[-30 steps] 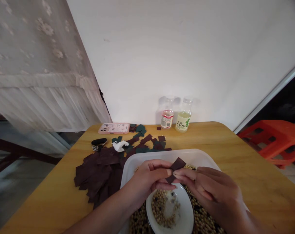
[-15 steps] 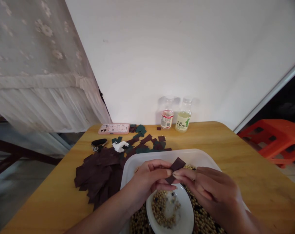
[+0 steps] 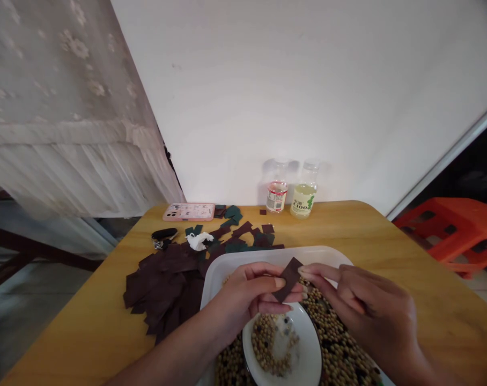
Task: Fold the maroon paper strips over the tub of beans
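A small dark maroon rectangular piece [image 3: 288, 281], flat like cloth or thin leather, is held tilted above the front tray. My left hand [image 3: 263, 287] is closed on it, thumb on top and fingers beneath. At the piece's upper right edge, the thumb and forefinger of my right hand [image 3: 360, 300] are pinched together on the corner. Under the hands stands a white bowl [image 3: 310, 343] with a dark rim, holding some tan and black beads. It rests among many more such beads [image 3: 340, 348] in a white plastic tray [image 3: 217, 268].
Left of the tray lies a heap of maroon pieces [image 3: 163, 284], with green pieces [image 3: 232, 214] behind. A pink-cased phone [image 3: 189, 212], a black key fob [image 3: 164, 234] and a crumpled tissue [image 3: 199, 241] lie near. Two bottles [image 3: 276, 198] [image 3: 303, 201] stand by the wall; an orange stool [image 3: 452, 230] is right.
My right hand has shifted right, its fingertips going from the middle of the maroon piece to its upper right edge. The piece's face is now less covered. My left hand stays almost still.
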Tool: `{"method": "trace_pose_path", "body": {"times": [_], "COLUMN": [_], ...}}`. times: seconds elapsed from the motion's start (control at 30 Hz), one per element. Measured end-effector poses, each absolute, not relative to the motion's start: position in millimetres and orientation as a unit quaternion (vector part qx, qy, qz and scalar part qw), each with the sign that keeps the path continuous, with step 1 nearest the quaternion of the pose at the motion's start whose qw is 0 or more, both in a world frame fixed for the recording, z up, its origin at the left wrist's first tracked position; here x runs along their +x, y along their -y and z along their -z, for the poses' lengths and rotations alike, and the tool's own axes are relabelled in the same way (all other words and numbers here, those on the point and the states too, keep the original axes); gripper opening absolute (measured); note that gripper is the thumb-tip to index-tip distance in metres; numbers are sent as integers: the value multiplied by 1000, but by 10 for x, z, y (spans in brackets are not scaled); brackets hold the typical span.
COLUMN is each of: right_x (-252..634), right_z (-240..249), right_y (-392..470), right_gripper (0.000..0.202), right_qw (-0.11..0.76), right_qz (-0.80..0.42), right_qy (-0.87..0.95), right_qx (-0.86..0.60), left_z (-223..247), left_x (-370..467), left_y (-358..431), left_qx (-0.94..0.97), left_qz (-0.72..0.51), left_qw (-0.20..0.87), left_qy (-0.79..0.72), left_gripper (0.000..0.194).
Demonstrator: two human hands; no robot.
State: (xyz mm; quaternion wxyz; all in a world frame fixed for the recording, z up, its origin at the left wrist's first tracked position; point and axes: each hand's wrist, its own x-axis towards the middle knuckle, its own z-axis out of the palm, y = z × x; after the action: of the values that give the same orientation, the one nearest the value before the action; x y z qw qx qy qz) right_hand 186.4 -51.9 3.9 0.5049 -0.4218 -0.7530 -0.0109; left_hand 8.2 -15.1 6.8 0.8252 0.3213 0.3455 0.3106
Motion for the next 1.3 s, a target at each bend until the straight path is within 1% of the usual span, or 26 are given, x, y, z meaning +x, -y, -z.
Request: {"method": "trace_pose_path", "body": {"times": [0.17, 0.3, 0.47, 0.53, 0.6, 0.67, 0.77, 0.87, 1.0, 1.17, 1.3], "right_x": [1861, 1855, 1848, 1839, 1826, 1814, 1802, 1808, 1833, 1848, 1842], "right_z": [-24, -24, -23, -14, -4, 2, 1, -2, -5, 7, 19], "right_y": [527, 521, 473, 458, 454, 460, 475, 475, 452, 459, 491], "right_gripper": [39, 44, 50, 48, 43, 40, 35, 32, 35, 33, 35], "right_qw": [495, 526, 566, 540, 503, 483, 488, 490, 480, 477, 500], "right_qz": [0, 0, -79, -96, -92, -84, -78, -65, -94, -118, -82], "right_qy": [767, 724, 677, 702, 737, 753, 753, 757, 756, 747, 728], "right_qx": [-408, -447, -463, -453, -442, -439, -435, -428, -435, -448, -462], "left_z": [-59, -49, -35, -38, -42, -41, -28, -18, -27, -28, -11], "left_x": [76, 81, 83, 86, 91, 94, 92, 85, 77, 79, 84], "left_y": [143, 125, 114, 117, 124, 132, 140, 139, 130, 122, 130], "left_qx": [318, 324, 321, 323, 331, 344, 356, 355, 352, 355, 353], "left_qz": [-311, -314, -331, -327, -311, -290, -266, -267, -277, -271, -263], "left_qw": [825, 826, 817, 818, 820, 821, 826, 826, 823, 821, 827], "left_qy": [-348, -338, -345, -345, -348, -351, -346, -347, -349, -356, -350], "left_gripper": [18, 15, 15, 15, 16, 16, 17, 16, 15, 15, 17]}}
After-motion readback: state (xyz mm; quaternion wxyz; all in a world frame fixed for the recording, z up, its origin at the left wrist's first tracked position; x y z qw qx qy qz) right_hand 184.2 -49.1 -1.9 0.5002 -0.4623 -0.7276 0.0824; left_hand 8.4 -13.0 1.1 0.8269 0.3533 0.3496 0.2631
